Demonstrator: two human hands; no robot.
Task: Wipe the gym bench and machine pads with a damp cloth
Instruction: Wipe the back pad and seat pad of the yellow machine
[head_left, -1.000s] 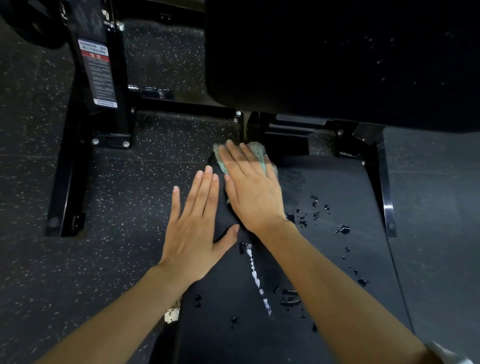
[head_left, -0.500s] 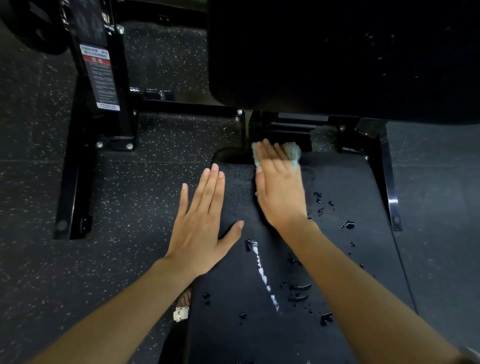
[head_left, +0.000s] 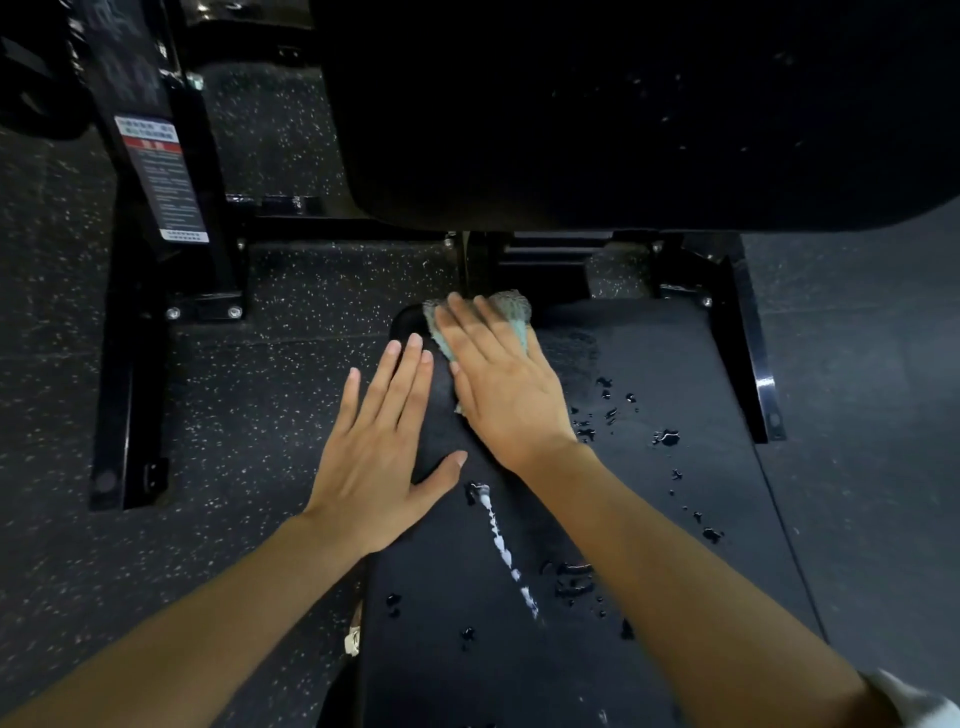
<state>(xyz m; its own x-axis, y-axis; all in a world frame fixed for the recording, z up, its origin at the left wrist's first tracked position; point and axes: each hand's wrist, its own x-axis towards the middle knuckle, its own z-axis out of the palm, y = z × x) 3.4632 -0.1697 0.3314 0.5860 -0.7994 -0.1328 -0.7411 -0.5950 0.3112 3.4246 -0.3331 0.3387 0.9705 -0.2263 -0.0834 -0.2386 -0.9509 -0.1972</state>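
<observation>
A black seat pad fills the lower middle, dotted with water drops and a white foamy streak. My right hand lies flat on a pale green cloth, pressing it onto the pad's far left corner. Only the cloth's edges show around the fingers. My left hand rests flat with fingers spread on the pad's left edge, beside the right hand, holding nothing. A large black back pad hangs above, at the top.
A black steel frame post with a warning label stands at upper left, bolted to a base rail. Another frame bracket runs along the pad's right side. Speckled rubber floor surrounds the machine.
My right hand slid the cloth from the pad's far left corner to the right along the far edge, then back toward the left corner. My left hand stayed in place.
</observation>
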